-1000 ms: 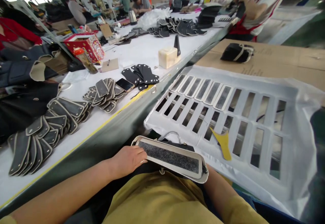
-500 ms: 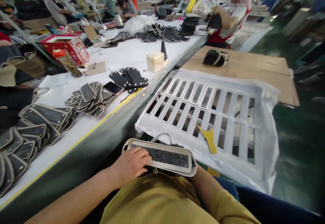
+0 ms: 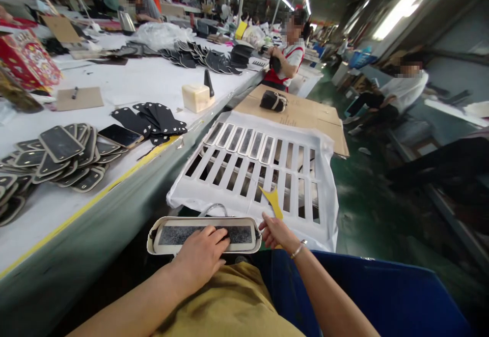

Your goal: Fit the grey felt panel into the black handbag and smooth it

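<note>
Leftward a white table point(image 3: 147, 85), rightward green floor point(image 3: 357, 199) (both hands point(image 3: 200, 253) point(image 3: 277, 231) between)

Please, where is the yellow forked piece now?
In the head view, the yellow forked piece lies right of centre, on the white slotted sheet, just beyond the right hand.

The left hand point(image 3: 201, 255) was palm down, back upward, fingers extended and slightly bent; the bare left forearm point(image 3: 137, 296) slanted up from the lower left. The right hand point(image 3: 278, 232) had loosely curled fingers, its bare forearm point(image 3: 330, 286) angled inward.
</note>
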Demonstrator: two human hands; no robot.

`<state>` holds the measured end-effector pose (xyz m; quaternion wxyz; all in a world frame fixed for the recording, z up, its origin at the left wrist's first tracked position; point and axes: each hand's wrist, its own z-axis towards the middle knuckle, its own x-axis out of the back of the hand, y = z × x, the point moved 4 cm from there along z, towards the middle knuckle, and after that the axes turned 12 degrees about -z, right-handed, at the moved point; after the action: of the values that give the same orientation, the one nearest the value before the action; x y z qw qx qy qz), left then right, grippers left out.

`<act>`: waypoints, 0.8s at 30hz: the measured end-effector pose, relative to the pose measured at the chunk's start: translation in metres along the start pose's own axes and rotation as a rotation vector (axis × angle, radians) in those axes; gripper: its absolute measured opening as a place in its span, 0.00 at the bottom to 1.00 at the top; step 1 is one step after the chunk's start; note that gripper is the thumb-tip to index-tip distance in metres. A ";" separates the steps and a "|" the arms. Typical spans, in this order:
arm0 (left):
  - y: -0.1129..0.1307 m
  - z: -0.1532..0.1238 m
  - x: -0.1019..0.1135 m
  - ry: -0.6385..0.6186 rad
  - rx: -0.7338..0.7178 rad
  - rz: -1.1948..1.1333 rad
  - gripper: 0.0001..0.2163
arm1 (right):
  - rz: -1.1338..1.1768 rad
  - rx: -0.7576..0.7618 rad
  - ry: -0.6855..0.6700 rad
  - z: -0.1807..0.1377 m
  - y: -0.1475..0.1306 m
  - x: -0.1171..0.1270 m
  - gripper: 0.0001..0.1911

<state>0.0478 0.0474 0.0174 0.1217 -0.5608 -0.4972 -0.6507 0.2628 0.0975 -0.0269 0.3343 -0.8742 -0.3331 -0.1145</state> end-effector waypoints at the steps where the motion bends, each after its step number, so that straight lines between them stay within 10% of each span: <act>1: 0.001 0.000 0.000 -0.003 0.005 -0.015 0.17 | -0.071 0.032 -0.005 -0.006 -0.002 0.001 0.24; 8: 0.001 -0.010 0.018 0.022 -0.023 -0.223 0.23 | -0.741 0.249 0.056 -0.042 -0.040 -0.014 0.18; 11: -0.035 -0.041 0.041 0.369 0.070 -0.436 0.19 | -0.722 0.231 0.017 -0.036 -0.044 -0.021 0.17; 14: -0.092 -0.091 0.053 0.765 0.512 -0.517 0.17 | -0.665 0.229 0.014 -0.025 -0.039 -0.023 0.18; 19: -0.126 -0.104 0.037 0.294 0.757 -0.586 0.16 | -0.586 0.169 0.003 -0.013 -0.025 -0.023 0.18; 24: -0.116 -0.081 0.045 0.140 0.834 -0.175 0.15 | -0.543 0.098 -0.022 -0.009 -0.023 -0.024 0.17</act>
<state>-0.1003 0.0576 0.0065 0.3157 -0.3737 -0.7539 -0.4385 0.2297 0.0921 -0.0183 0.3296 -0.7368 -0.5640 -0.1741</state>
